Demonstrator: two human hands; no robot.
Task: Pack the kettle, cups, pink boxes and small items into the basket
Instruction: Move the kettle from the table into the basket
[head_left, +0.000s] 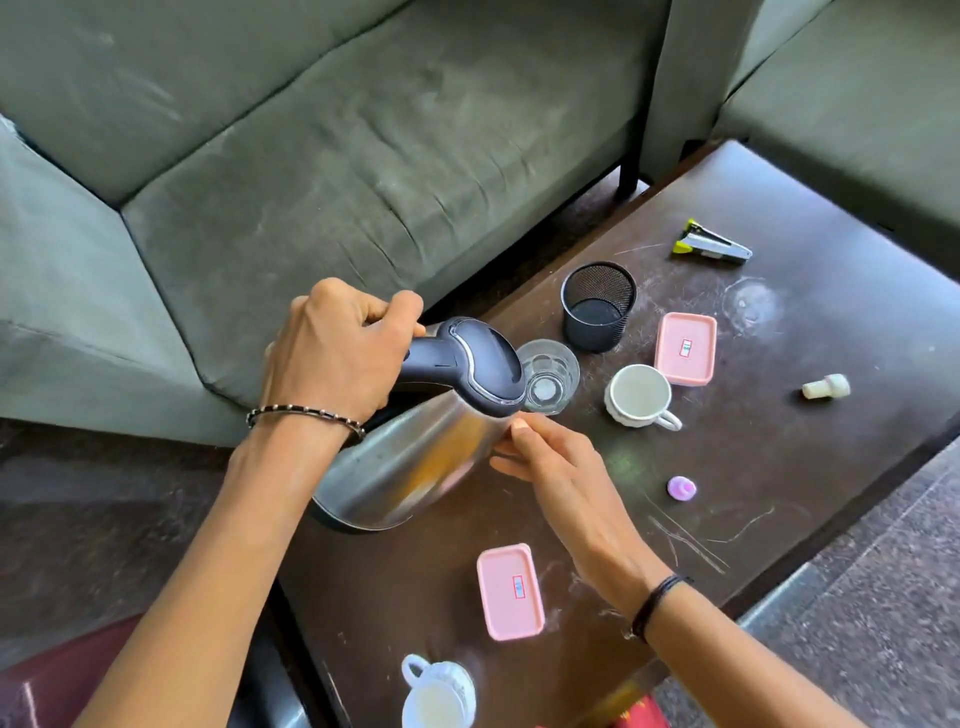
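Note:
My left hand (332, 358) grips the dark handle of the steel kettle (415, 467), which is tilted over the table's left edge. The fingers of my right hand (561, 478) rest against the kettle's right side. A clear glass (551, 382) stands just beyond the kettle's lid. One white cup (641, 397) sits right of the glass, another (439, 693) at the near edge. Two pink boxes lie flat, one far (684, 348) and one near (510, 591). Small items: a purple cap (681, 488), a white stopper (826, 387), a stapler (714, 244). No basket shows except a black mesh cup (597, 306).
The dark scratched table (779, 493) stands against a grey-green sofa (337, 156). A second sofa seat (857, 104) is at the top right. Stone floor lies at the right and left of the table.

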